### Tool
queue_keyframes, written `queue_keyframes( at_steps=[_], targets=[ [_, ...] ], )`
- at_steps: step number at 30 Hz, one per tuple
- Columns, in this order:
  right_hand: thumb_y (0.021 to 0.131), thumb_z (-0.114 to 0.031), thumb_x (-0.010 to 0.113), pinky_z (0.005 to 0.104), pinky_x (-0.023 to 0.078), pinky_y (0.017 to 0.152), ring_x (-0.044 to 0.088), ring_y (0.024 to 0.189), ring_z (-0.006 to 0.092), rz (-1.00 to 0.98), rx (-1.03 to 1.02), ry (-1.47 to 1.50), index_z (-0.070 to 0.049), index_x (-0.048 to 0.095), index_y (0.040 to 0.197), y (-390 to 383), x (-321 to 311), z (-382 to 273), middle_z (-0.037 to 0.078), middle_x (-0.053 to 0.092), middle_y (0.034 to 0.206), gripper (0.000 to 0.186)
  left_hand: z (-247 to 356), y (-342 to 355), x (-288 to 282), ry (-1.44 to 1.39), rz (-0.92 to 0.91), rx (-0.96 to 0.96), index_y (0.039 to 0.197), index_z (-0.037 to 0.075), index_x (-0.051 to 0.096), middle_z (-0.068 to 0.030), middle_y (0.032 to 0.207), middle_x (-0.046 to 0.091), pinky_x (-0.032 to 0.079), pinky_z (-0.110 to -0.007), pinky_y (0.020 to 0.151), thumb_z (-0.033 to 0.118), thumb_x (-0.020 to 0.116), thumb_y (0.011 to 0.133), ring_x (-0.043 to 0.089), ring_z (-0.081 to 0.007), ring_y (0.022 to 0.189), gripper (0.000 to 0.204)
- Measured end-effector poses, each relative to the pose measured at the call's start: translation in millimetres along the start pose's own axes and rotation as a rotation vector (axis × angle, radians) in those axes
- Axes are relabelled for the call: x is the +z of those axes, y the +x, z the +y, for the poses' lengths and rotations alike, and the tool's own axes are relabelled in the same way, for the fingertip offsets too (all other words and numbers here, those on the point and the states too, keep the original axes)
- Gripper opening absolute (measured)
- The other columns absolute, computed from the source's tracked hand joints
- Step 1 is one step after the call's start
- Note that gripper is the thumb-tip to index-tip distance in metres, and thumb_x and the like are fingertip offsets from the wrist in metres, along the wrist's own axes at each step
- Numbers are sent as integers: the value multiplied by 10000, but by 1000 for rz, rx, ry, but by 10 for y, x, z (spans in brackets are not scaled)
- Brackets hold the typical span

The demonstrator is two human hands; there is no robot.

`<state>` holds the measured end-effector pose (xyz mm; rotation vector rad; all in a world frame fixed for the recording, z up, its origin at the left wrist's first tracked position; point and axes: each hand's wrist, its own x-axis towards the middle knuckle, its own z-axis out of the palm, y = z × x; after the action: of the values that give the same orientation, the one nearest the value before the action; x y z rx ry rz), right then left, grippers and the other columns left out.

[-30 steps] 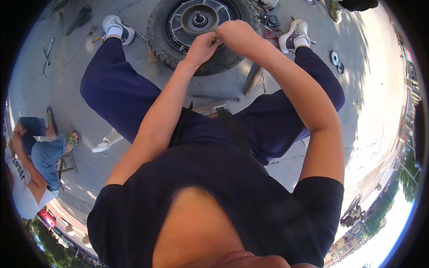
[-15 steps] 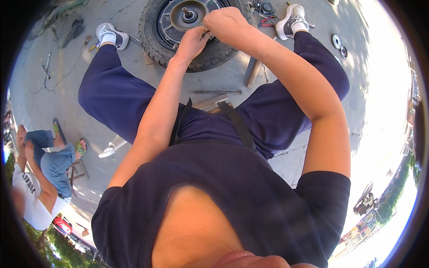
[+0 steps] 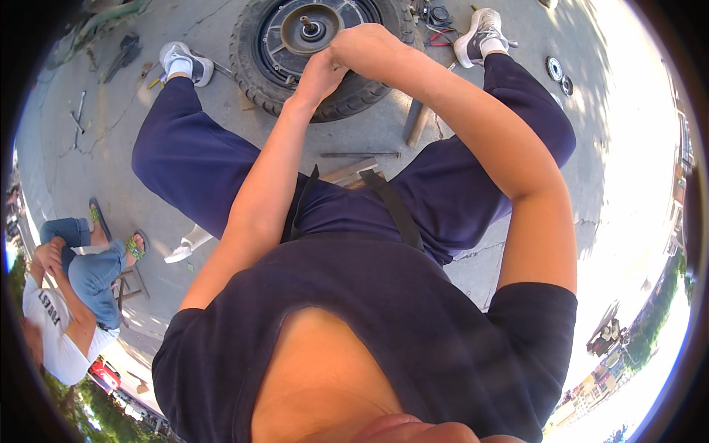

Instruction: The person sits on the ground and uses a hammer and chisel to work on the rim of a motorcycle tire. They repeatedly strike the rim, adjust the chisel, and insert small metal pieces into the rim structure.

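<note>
A black-tyred wheel (image 3: 251,77) lies flat on the ground between my feet, its grey metal hub (image 3: 295,33) and threaded axle (image 3: 307,23) facing up. Over the near right part of the rim, my left hand (image 3: 323,76) is closed, fingertips meeting those of my right hand. My right hand (image 3: 368,52) curls down from above, its fingers closed and mostly hidden behind its back. Whatever the fingers pinch is out of sight.
A wooden-handled tool (image 3: 419,124) rests right of the tyre, with red-handled pliers (image 3: 442,35) beyond. A metal rod (image 3: 360,154) lies nearer me. Two round parts (image 3: 554,69) are at the right, a cross-shaped wrench (image 3: 78,118) at left. Another person (image 3: 74,310) sits lower left.
My right hand has come slightly down and left, its wrist turned, and now covers the spot where the fingers meet. My left hand has shifted a little. The seated person's hands have moved together.
</note>
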<state>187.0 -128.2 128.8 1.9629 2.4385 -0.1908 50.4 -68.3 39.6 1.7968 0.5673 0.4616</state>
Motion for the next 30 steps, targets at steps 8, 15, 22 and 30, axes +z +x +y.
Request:
queue_keyframes(
  at_steps=[8,15,22,30],
  targets=[
    [851,-227,632,439,570,715,715,858,347,-5,558,435,-55,730,751,157,157,183,189,722,856,222,-162,120,9,139,-84,11,1196,-18,611,-120,1120,704,462,-313,935,71,618,951,626,-162,1059,261],
    [737,-121,706,368,542,624,714,763,267,229,-40,-165,-55,694,855,-58,161,115,134,706,804,136,0,49,-4,71,-10,57,1174,-28,620,-121,1099,708,460,-310,925,72,609,941,627,-166,1051,253],
    [735,-82,696,338,526,727,685,845,237,303,44,-206,-76,672,852,-81,44,-15,67,660,876,119,-2,71,19,192,-9,20,1152,2,636,-140,1125,686,469,-339,916,74,616,914,633,-240,1063,249],
    [799,-104,637,432,552,773,696,940,360,-132,637,429,-31,737,864,0,-13,-168,187,723,949,140,-377,97,134,57,48,128,972,35,654,-130,949,648,485,-379,838,69,612,877,621,-304,925,109]
  ],
)
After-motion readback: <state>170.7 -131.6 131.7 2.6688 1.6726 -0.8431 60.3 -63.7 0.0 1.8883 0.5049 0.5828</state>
